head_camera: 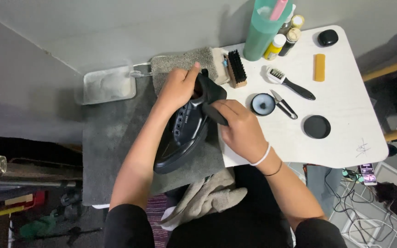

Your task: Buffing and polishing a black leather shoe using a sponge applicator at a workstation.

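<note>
Landmark = shoe (182, 138): dark, glossy, lying toe-down toward the person on a grey mat (111, 138).

Far upper left of shoe: shallow metal tray (108, 84) at the mat's top edge.

Left hand (178, 87) sits on the heel end of the shoe, fingers curled into the opening, gripping it.

Right hand (241, 128) just right of the shoe, fingers pinched closed on a black cloth (213, 94) that lies against the shoe's collar and side.

Below shoe: crumpled beige rag (212, 195) on the person's lap.

Above shoe: grey towel (184, 62); right of that, wooden brush (236, 69) with black bristles.

Right of shoe, on white worktop (345, 138): open round tin (263, 104), small clippers (283, 104) touching beside it, black-handled small brush (290, 82), black round lid (317, 126).

Upper right of shoe: green tumbler (265, 30), small bottles (283, 39) next to it, yellow block (319, 67), black oval case (327, 37) near the worktop corner.

Far right of shoe, on the floor: phone (368, 173) and tangled cables (354, 202).
</note>
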